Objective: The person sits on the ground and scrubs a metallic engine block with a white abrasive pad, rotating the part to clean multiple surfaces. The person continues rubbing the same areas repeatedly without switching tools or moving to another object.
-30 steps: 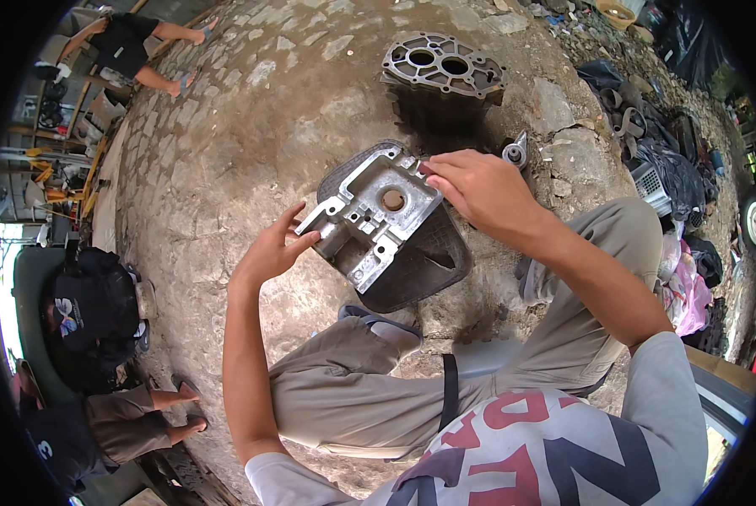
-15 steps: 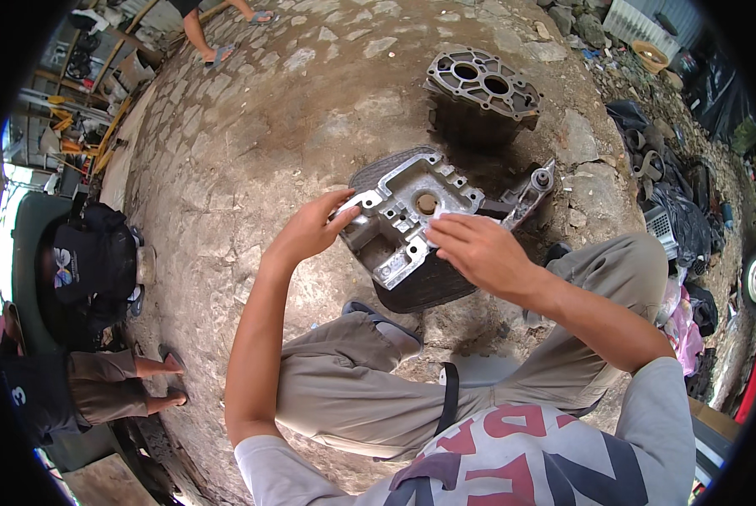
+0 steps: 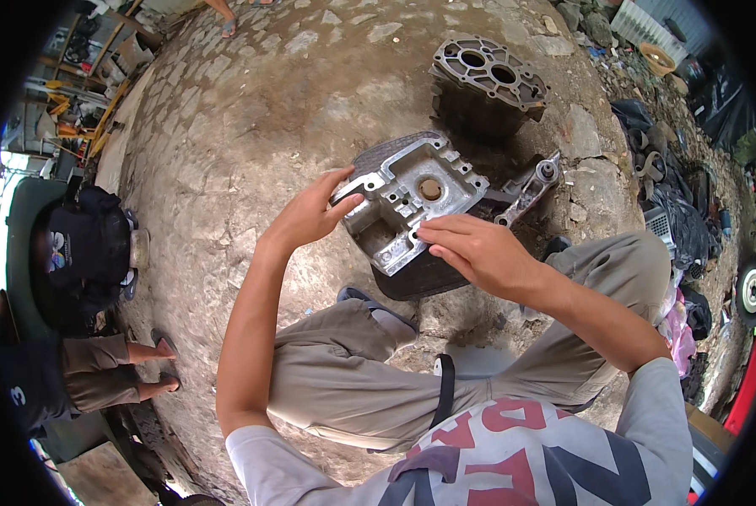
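Observation:
A silver metal engine casting (image 3: 456, 201) lies hollow side up on a dark, ribbed flat pad (image 3: 433, 280) on the ground. It has a round hole in its deeper pocket and several bolt holes along its rim. My left hand (image 3: 309, 211) grips the casting's left corner, thumb and fingers on either side of a bolt hole. Over the near rim, my right hand (image 3: 479, 253) presses down with its fingers together. Whatever lies under those fingertips is hidden. A metal arm-shaped part (image 3: 531, 192) sits just right of the casting.
A larger gearbox-like housing (image 3: 492, 80) with two round openings stands beyond the casting. Black bags and debris (image 3: 677, 215) line the right side. At the left are another person's legs (image 3: 112, 371) and a dark backpack (image 3: 89, 240). Rough stone ground (image 3: 226, 185) surrounds me.
My right hand has slid along the rim toward me and to the left; the white scrap that showed under its fingers is now out of sight. My left hand stays on the corner.

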Available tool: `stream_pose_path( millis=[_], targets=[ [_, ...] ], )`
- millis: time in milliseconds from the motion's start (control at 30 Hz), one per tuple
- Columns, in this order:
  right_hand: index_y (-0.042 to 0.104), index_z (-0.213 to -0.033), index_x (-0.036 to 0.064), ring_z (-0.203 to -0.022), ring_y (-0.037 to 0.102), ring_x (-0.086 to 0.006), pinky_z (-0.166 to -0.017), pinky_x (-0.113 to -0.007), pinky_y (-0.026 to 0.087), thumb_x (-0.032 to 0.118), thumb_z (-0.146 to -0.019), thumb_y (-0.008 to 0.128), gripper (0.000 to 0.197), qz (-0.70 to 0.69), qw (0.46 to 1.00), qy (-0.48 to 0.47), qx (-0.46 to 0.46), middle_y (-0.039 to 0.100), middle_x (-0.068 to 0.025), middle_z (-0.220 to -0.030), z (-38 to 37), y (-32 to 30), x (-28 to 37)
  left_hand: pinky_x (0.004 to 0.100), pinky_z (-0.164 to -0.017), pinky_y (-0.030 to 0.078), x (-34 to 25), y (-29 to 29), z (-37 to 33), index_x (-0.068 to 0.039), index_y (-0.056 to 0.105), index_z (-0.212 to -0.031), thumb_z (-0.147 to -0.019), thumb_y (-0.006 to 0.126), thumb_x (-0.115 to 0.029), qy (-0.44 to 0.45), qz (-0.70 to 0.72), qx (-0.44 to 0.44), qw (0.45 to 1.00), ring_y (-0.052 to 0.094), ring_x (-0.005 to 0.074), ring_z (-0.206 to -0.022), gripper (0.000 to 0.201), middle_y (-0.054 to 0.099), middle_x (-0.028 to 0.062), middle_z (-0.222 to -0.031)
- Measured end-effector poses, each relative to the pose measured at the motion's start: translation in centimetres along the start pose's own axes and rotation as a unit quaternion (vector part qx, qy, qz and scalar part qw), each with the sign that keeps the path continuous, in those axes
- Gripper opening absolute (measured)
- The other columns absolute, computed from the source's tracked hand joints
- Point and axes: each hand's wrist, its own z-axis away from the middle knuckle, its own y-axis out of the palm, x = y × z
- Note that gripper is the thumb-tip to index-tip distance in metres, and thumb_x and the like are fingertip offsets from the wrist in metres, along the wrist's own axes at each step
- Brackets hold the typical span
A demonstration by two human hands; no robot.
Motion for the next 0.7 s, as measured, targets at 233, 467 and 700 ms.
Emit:
stream_pose_path(
  millis=[233,467,700],
  targets=[
    [0.07,-0.132,-0.0004,-0.093,0.07,-0.0161,-0.083,-0.031,0.054,0.027,-0.111,0.057,0.037,-0.262,0.946,0.15,-0.116,0.077,-0.0102,-0.105,-1.8,-3.1,-0.1,0.0424,-0.107,0.047,-8.3,-0.4,1.3,-0.008,0.06,-0.143,-0.093,0.081,-0.026,0.207,-0.102,-0.062,0.971,0.064,0.0341,-0.125,0.057,0.068,0.0157,-0.133],
    [0.066,-0.138,-0.0006,-0.093,0.063,-0.0068,-0.082,-0.025,0.053,0.033,-0.112,0.055,0.043,-0.421,0.867,0.242,-0.113,0.072,-0.0021,-0.107,-2.0,-3.8,0.3,0.0331,-0.08,0.055,-10.6,2.1,0.9,0.0,0.071,-0.109,-0.098,0.077,-0.015,0.141,0.138,0.0,0.98,0.07,0.0143,-0.089,0.019,0.076,0.0101,-0.099],
    [0.042,-0.16,0.0054,-0.113,0.067,-0.0158,-0.097,-0.031,0.053,0.013,-0.101,0.072,0.067,-0.258,0.946,0.135,-0.14,0.069,-0.013,-0.127,-1.3,-3.6,-0.7,0.0284,-0.084,0.055,-11.7,1.9,2.0,0.0,0.071,-0.115,-0.102,0.073,-0.013,0.048,0.199,0.009,0.979,0.068,0.0106,-0.1,0.019,0.073,0.002,-0.103]
  ],
)
